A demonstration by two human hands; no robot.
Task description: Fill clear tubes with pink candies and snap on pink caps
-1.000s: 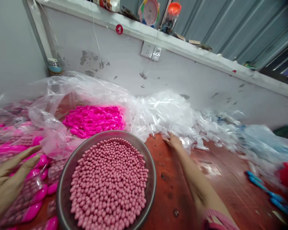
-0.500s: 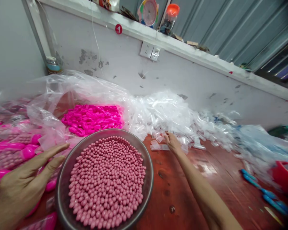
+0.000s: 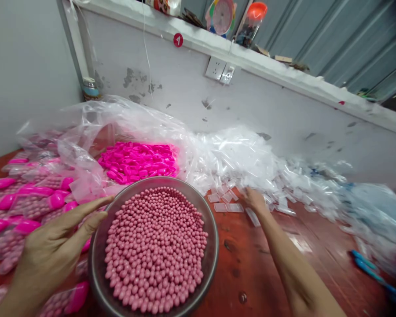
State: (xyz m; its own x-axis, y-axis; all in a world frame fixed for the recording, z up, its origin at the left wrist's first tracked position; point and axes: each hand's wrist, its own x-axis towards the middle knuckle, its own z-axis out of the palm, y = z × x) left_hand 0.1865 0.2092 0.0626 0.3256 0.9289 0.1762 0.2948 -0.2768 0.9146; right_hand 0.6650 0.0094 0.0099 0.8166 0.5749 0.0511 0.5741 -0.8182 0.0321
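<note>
The left hand (image 3: 53, 251), fingers parted and released, is at the rim of the metal bowl (image 3: 214, 246) on the glossy desk (image 3: 257, 277); light contact should spare the smooth, round beads (image 3: 155, 251). Beyond, the right hand (image 3: 256, 201) meets slick, clear plastic pieces (image 3: 247, 154), its grasp hidden; flat fingers would separate them best.
</note>
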